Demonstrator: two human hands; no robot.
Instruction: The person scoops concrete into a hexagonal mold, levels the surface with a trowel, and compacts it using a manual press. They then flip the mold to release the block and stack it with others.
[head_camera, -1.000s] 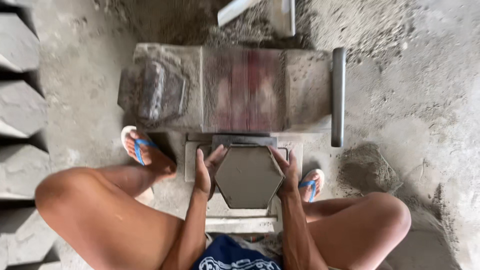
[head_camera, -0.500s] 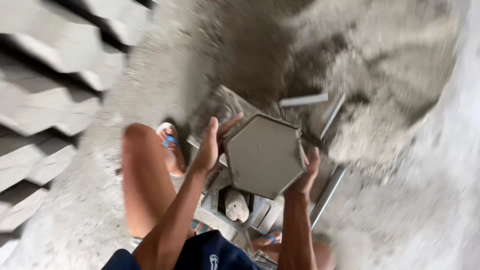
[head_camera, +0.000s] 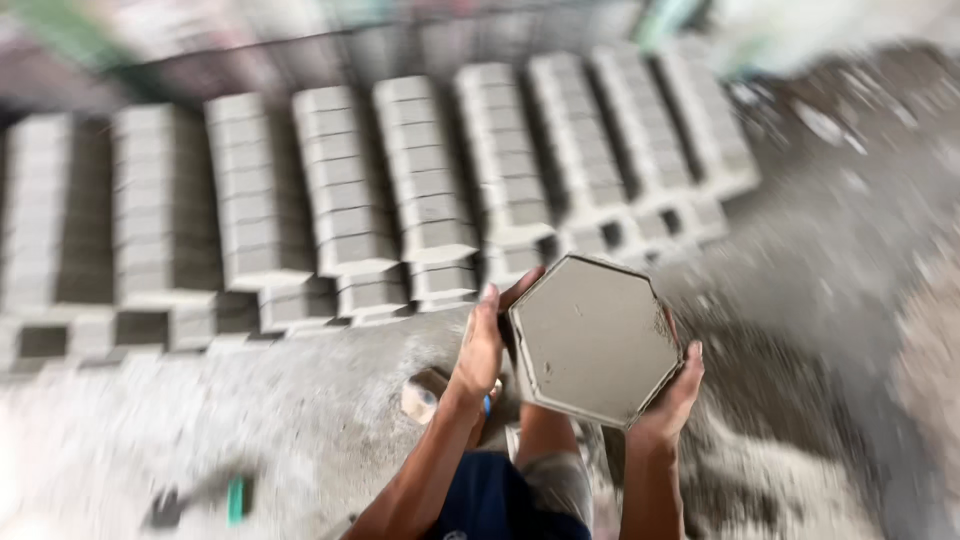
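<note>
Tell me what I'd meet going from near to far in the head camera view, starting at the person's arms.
Left hand and right hand → hexagonal grey block held between them → bare dusty floor → rows of stacked grey blocks.

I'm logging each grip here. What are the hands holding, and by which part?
A grey hexagonal mould, filled level. The left hand grips its left edge, and the right hand cups its lower right edge.

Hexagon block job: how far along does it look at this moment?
Done: many rows of grey blocks already stand lined up on the ground. In hand: the left hand and right hand hold one hexagon mould by its opposite edges, filled level with grey mix, above the ground. Left: this piece is not yet set down with the rows.
</note>
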